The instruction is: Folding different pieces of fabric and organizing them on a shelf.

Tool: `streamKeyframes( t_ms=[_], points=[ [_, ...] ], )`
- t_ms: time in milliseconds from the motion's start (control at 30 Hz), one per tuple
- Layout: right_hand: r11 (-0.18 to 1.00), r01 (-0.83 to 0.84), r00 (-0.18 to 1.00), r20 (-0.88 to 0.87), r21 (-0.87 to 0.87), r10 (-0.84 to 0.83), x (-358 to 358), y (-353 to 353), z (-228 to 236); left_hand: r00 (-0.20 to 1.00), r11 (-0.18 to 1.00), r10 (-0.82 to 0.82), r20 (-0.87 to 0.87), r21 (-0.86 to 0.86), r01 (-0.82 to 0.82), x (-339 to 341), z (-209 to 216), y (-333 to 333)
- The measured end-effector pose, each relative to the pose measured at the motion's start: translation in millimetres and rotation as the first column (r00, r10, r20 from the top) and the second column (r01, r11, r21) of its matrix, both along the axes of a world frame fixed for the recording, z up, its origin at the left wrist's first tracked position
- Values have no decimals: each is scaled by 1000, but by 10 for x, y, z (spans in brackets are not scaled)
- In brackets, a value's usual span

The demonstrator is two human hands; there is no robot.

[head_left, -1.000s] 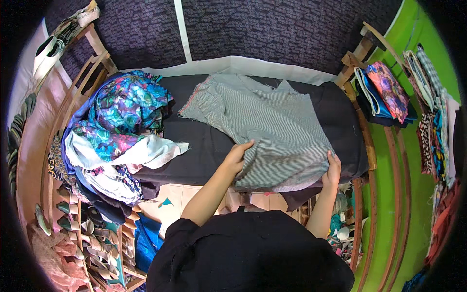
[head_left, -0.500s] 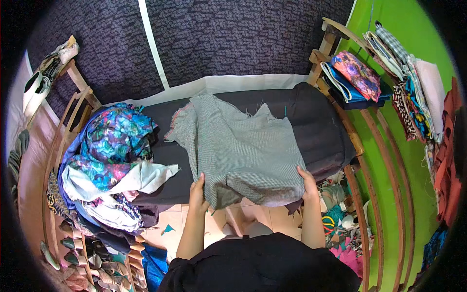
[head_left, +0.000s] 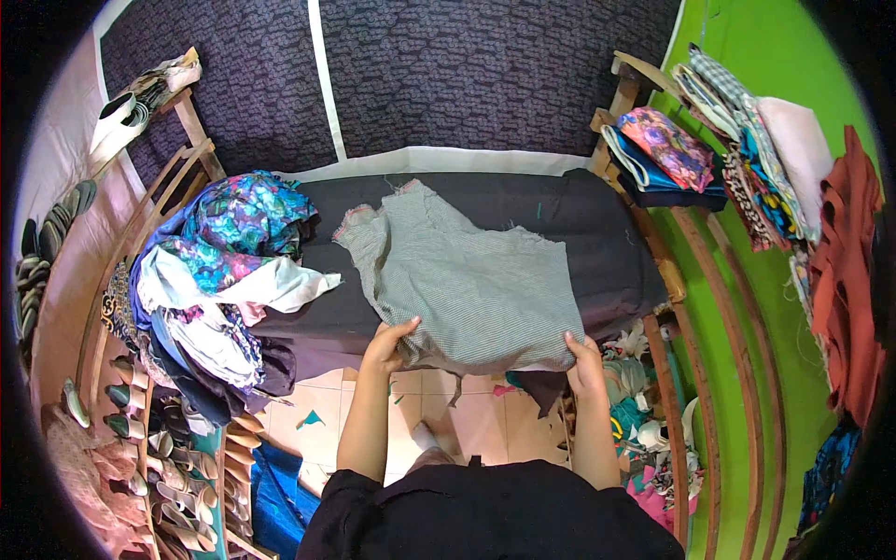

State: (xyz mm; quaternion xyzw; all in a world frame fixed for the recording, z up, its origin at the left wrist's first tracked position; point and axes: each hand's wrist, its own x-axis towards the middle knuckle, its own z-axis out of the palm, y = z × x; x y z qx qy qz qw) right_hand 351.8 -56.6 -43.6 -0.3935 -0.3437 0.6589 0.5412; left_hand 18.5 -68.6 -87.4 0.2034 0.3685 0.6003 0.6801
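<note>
A grey, finely checked piece of sewn cloth [head_left: 476, 289] lies across the black-covered table [head_left: 607, 233], its near edge lifted toward me. Frayed threads show along its upper edge, and reddish stitching runs at its far left corner. At its near left corner, my left hand [head_left: 387, 343] is closed on the fabric, thumb on top. My right hand [head_left: 585, 362] grips the near right corner the same way. The fingers of both hands are partly hidden beneath the cloth.
To the left lies a heap of flowered and white fabrics [head_left: 233, 243]. Folded cloths [head_left: 667, 154] sit at the right end, beside wooden rails [head_left: 737, 327] and hanging fabrics [head_left: 845, 271]. Shoes [head_left: 182, 476] fill a rack at lower left. Fabric scraps [head_left: 644, 411] pile at lower right.
The near edge of the grey cloth is drawn straighter and its hanging fold is smaller. My left hand has moved slightly up and inward. The view has shifted a little.
</note>
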Motion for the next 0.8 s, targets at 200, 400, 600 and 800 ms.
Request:
streamKeyframes(
  t_ms=[200,400,600,800],
  points=[
    [999,49,998,27,-13,-49,401,-488,-123,985,991,135,-110,10,-135,305,28,-664],
    [940,42,897,401,338,-185,545,-984,115,901,961,276,-336,117,-250,464,262,-1540],
    [563,19,589,446,826,-674,496,-1091,579,679,902,431,-595,304,-306,509,922,-1967],
    [569,139,728,306,811,-614,337,-631,1020,420,870,494,-762,431,-240,261,1717,-1752]
  ],
)
